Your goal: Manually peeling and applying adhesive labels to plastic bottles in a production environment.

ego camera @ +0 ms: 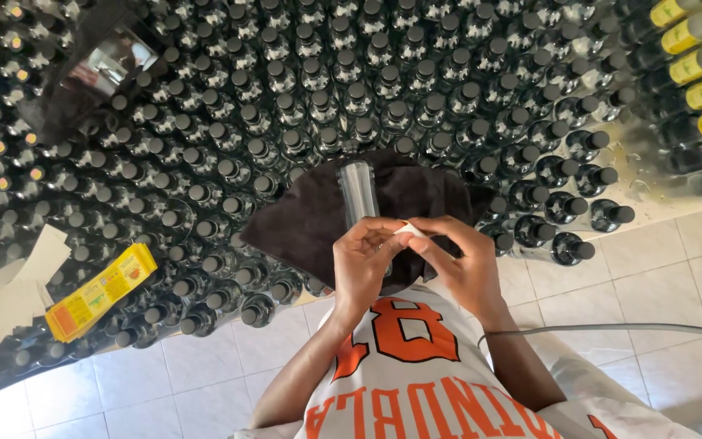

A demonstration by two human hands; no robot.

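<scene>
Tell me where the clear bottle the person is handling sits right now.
In the head view the clear bottle lies at centre frame on a dark cloth, its near end between the left hand and right hand, just before the black-capped bottles.

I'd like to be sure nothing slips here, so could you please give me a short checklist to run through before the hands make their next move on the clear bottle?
1. Clear bottle supported: lies on the dark cloth, lower end gripped by the left hand: ok.
2. Small white piece pinched between fingers of the right hand and the left hand: ok.
3. White piece lined up on the bottle: hidden by the fingers: cannot tell.
4. Capped dark bottles standing upright around the cloth: ok.
5. Yellow-orange box resting on bottle tops at the left, away from the hands: ok.
</scene>
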